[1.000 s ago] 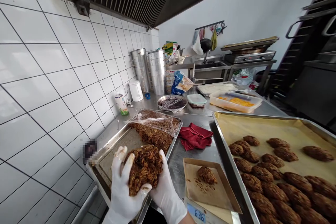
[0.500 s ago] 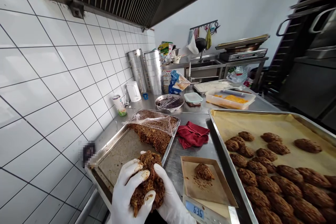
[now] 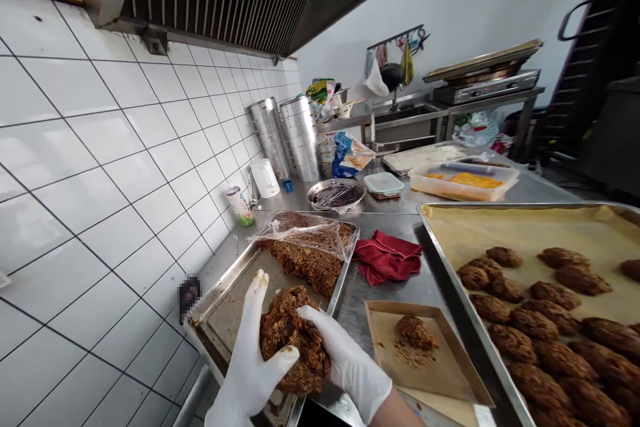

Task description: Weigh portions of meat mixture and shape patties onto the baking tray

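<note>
Both my hands wear white gloves and are at a large lump of brown, coarse, sticky mixture [image 3: 295, 340] above the near end of a metal tray. My left hand [image 3: 253, 353] cups its left side, thumb across the front and fingers stretched upward. From the right, my right hand [image 3: 345, 353] grips the lump, thumb on top; its other fingers are hidden. More brown mixture [image 3: 310, 257] lies at the far end of the metal tray [image 3: 230, 310], partly under plastic wrap [image 3: 300, 230]. A smaller lump [image 3: 416, 332] with crumbs sits in a shallow brown paper tray [image 3: 385, 363] to the right.
On the right, a large lined tray [image 3: 465, 227] holds several shaped brown pieces [image 3: 553, 317]. A red cloth [image 3: 389, 257] lies between the trays. Behind stand a wrapped bowl [image 3: 336, 195], a lidded container [image 3: 384, 184] and a plastic box [image 3: 463, 180] with orange food. A tiled wall borders the left.
My left hand's fingers have lifted from the lump's front and straightened upward. The lump looks turned, with my right hand still on it. The view has shifted, and the scale's display is out of sight.
</note>
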